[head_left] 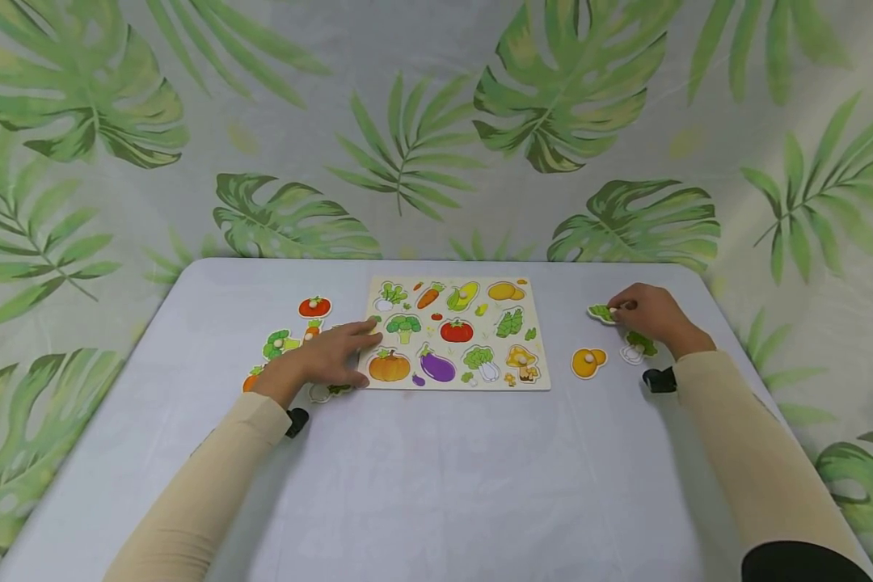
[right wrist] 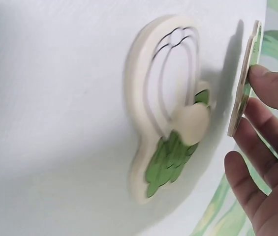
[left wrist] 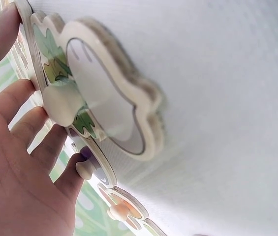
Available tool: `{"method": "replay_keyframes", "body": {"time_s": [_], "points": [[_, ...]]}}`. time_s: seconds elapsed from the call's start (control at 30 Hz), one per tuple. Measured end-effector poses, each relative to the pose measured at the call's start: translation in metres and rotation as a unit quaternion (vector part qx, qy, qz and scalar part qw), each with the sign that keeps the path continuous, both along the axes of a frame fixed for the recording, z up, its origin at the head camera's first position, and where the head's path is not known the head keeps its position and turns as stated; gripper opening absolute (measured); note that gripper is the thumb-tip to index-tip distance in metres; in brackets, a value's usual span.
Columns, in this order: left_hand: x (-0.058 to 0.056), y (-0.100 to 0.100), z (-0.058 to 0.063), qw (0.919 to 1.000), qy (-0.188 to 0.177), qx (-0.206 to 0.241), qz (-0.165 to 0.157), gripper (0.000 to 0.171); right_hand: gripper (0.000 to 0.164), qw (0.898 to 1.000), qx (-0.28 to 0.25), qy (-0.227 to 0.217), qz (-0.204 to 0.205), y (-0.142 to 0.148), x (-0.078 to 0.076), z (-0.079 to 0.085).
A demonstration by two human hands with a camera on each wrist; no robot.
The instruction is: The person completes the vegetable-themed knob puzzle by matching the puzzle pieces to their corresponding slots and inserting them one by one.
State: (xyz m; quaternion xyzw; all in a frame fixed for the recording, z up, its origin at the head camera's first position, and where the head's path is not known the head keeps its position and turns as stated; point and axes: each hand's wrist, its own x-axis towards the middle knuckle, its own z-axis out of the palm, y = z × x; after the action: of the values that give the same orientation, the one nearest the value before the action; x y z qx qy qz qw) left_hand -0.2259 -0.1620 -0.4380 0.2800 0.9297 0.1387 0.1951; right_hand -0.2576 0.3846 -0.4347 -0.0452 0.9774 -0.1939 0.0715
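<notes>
**Right Hand Holding Green Vegetable Piece; Left Hand at Board**

I pinch the green vegetable piece (head_left: 600,314) between the thumb and fingers of my right hand (head_left: 653,314). It is right of the picture board (head_left: 422,381), near the table's far right corner. In the head view its free end points left, toward the board; in the right wrist view it is edge-on, its long axis nearly upright in that view with a slight lean. My right forearm runs forward and inward from the near right corner.

The bok choy piece (right wrist: 170,103) lies beneath my right hand, its long axis diagonal: white stalks toward me and left, leaves away and right. The yellow piece (head_left: 588,364) lies just left of it.

The board's long axis runs left to right. My left hand (head_left: 332,356) is spread, palm down, fingertips over the board's left edge. The white root piece (left wrist: 107,93) lies near that wrist, leaves toward the board. My left forearm reaches forward and right.
</notes>
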Motion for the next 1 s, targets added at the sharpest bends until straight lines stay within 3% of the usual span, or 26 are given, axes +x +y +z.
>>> {"method": "replay_keyframes", "body": {"time_s": [1.0], "points": [[0.001, 0.001, 0.002, 1.0000, -0.001, -0.002, 0.005, 0.078, 0.020, 0.994, -0.025, 0.066, 0.089, -0.065, -0.007, 0.026]]}}
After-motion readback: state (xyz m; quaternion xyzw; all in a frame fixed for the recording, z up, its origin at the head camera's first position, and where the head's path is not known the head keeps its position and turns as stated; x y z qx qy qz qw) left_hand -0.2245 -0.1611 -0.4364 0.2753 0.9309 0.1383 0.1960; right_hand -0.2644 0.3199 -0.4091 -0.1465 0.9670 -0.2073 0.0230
